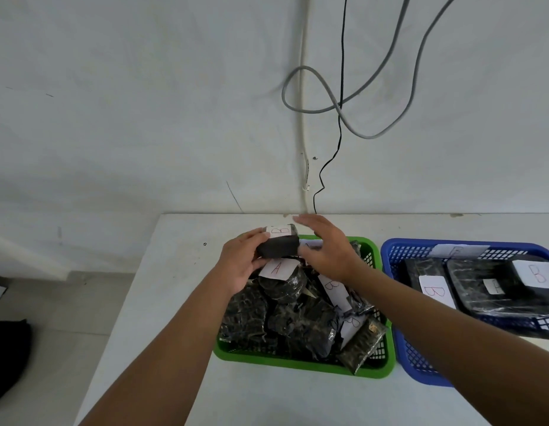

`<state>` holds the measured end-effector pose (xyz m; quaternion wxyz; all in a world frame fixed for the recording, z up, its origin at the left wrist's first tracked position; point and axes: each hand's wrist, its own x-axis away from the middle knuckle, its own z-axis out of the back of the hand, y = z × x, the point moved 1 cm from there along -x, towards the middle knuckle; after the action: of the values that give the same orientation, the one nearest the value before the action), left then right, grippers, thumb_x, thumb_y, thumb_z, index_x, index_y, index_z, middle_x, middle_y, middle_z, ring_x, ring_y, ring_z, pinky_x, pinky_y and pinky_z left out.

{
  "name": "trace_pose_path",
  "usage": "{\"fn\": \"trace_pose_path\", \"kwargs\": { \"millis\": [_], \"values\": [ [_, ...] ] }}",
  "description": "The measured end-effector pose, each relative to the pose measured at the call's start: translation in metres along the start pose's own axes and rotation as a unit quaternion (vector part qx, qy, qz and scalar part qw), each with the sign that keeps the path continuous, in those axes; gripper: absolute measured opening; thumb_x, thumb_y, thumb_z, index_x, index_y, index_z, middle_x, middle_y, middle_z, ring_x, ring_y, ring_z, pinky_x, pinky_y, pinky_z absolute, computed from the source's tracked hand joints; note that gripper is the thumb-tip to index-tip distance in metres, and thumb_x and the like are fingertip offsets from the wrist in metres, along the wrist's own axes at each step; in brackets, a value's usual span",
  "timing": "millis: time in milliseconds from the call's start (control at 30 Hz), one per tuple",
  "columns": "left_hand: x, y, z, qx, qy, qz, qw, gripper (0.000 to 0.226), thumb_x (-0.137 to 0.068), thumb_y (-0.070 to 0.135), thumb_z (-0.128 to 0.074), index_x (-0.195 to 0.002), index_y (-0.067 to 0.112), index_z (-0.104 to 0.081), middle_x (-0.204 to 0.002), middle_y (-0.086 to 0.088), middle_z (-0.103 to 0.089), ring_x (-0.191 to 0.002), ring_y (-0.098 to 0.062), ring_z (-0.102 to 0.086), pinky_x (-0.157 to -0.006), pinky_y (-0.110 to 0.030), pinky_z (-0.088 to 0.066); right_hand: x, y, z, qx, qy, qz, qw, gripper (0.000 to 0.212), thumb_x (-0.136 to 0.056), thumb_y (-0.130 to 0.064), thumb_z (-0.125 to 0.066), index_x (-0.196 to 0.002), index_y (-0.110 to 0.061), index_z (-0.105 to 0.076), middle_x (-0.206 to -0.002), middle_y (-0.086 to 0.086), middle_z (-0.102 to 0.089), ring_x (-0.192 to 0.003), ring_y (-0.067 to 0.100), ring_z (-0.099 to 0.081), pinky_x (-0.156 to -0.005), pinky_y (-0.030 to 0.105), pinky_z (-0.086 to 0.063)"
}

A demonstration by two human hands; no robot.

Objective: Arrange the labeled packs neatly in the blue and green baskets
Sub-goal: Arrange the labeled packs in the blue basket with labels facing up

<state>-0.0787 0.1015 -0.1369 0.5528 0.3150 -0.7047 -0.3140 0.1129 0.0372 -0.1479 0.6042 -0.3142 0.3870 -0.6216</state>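
Observation:
A green basket (378, 368) in the middle of the white table holds a loose heap of several dark shiny packs with white labels. One pack labelled A (282, 279) lies on top of the heap. My left hand (242, 265) grips a dark pack labelled B (279, 242) above the basket's far left corner. My right hand (327, 250) hovers flat beside that pack, fingers spread, holding nothing. To the right, a blue basket (420, 361) contains flat packs labelled B (432, 289).
The white table (174, 302) ends at a white wall at the back, where grey and black cables (340, 118) hang down. A dark object (7, 358) lies on the floor left of the table.

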Motion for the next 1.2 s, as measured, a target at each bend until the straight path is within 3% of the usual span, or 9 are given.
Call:
{"fn": "trace_pose_path", "kwargs": {
  "millis": [133, 267, 400, 500, 600, 767, 900, 1000, 1200],
  "values": [
    [0.001, -0.007, 0.001, 0.029, -0.048, -0.022, 0.998, 0.035, -0.091, 0.003, -0.066, -0.125, 0.007, -0.064, -0.119, -0.016, -0.070, -0.113, -0.028, -0.066, -0.084, -0.037, -0.060, -0.009, -0.004, -0.003, -0.275, -0.016, -0.239, 0.931, 0.047, -0.095, -0.037, -0.065, -0.138, -0.020, -0.058, -0.125, -0.001, -0.066, -0.105, 0.013, -0.067, -0.088, 0.030, -0.058],
    [0.006, -0.010, -0.001, 0.018, -0.055, -0.044, 0.997, 0.036, -0.091, 0.002, -0.067, -0.126, 0.009, -0.064, -0.122, -0.013, -0.068, -0.112, -0.026, -0.066, -0.082, -0.033, -0.059, -0.011, -0.008, -0.009, -0.293, -0.025, -0.251, 0.922, 0.043, -0.091, -0.027, -0.073, -0.132, -0.022, -0.062, -0.114, 0.010, -0.067, -0.100, 0.023, -0.068, -0.079, 0.035, -0.062],
    [0.011, -0.008, -0.008, -0.139, 0.002, -0.093, 0.986, 0.041, -0.087, 0.021, -0.074, -0.127, 0.020, -0.065, -0.122, 0.001, -0.069, -0.106, -0.012, -0.067, -0.084, -0.029, -0.058, -0.010, -0.007, -0.002, -0.335, 0.005, -0.264, 0.905, 0.047, -0.086, -0.013, -0.075, -0.130, -0.026, -0.063, -0.114, 0.014, -0.067, -0.102, 0.029, -0.069, -0.081, 0.040, -0.062],
    [0.014, -0.005, -0.027, -0.314, 0.032, -0.174, 0.933, 0.051, -0.086, 0.043, -0.071, -0.133, 0.025, -0.062, -0.131, 0.007, -0.065, -0.115, -0.008, -0.061, -0.097, -0.026, -0.049, 0.002, 0.002, 0.019, -0.323, 0.074, -0.250, 0.910, 0.038, -0.085, -0.011, -0.075, -0.121, -0.021, -0.069, -0.113, 0.015, -0.069, -0.095, 0.028, -0.073, -0.076, 0.042, -0.063],
    [0.018, -0.010, -0.064, -0.446, -0.003, -0.238, 0.863, 0.061, -0.091, 0.053, -0.061, -0.142, 0.022, -0.053, -0.146, 0.003, -0.052, -0.135, -0.016, -0.047, -0.108, -0.029, -0.035, 0.026, 0.017, 0.054, -0.299, 0.164, -0.243, 0.908, 0.026, -0.088, -0.015, -0.074, -0.112, -0.023, -0.071, -0.111, 0.013, -0.069, -0.093, 0.026, -0.073, -0.075, 0.042, -0.063],
    [0.033, -0.046, -0.140, -0.561, -0.080, -0.281, 0.774, 0.066, -0.097, 0.049, -0.052, -0.152, 0.015, -0.037, -0.160, -0.003, -0.031, -0.149, -0.019, -0.023, -0.121, -0.040, -0.022, 0.081, 0.051, 0.122, -0.241, 0.293, -0.252, 0.890, 0.025, -0.089, -0.017, -0.073, -0.112, -0.025, -0.070, -0.108, 0.008, -0.071, -0.094, 0.020, -0.072, -0.074, 0.032, -0.062],
    [0.057, -0.092, -0.183, -0.605, -0.126, -0.318, 0.719, 0.065, -0.101, 0.043, -0.048, -0.154, 0.010, -0.030, -0.162, -0.007, -0.026, -0.151, -0.021, -0.017, -0.121, -0.035, -0.015, 0.138, 0.075, 0.161, -0.215, 0.336, -0.282, 0.872, 0.028, -0.088, -0.019, -0.072, -0.115, -0.026, -0.068, -0.104, 0.003, -0.072, -0.091, 0.015, -0.072, -0.072, 0.030, -0.061],
    [0.076, -0.125, -0.196, -0.620, -0.130, -0.332, 0.699, 0.064, -0.102, 0.041, -0.047, -0.155, 0.010, -0.028, -0.163, -0.006, -0.024, -0.152, -0.021, -0.014, -0.121, -0.033, -0.015, 0.179, 0.090, 0.173, -0.195, 0.334, -0.309, 0.869, 0.031, -0.088, -0.020, -0.071, -0.117, -0.030, -0.066, -0.106, 0.001, -0.071, -0.092, 0.014, -0.071, -0.076, 0.034, -0.062],
    [0.108, -0.175, -0.181, -0.642, -0.100, -0.290, 0.703, 0.063, -0.103, 0.034, -0.046, -0.156, 0.009, -0.022, -0.165, -0.004, -0.020, -0.153, -0.018, -0.011, -0.121, -0.034, -0.019, 0.236, 0.100, 0.165, -0.195, 0.273, -0.346, 0.876, 0.043, -0.088, -0.024, -0.070, -0.127, -0.039, -0.059, -0.112, -0.002, -0.066, -0.097, 0.017, -0.069, -0.074, 0.034, -0.062]
  ]
}}
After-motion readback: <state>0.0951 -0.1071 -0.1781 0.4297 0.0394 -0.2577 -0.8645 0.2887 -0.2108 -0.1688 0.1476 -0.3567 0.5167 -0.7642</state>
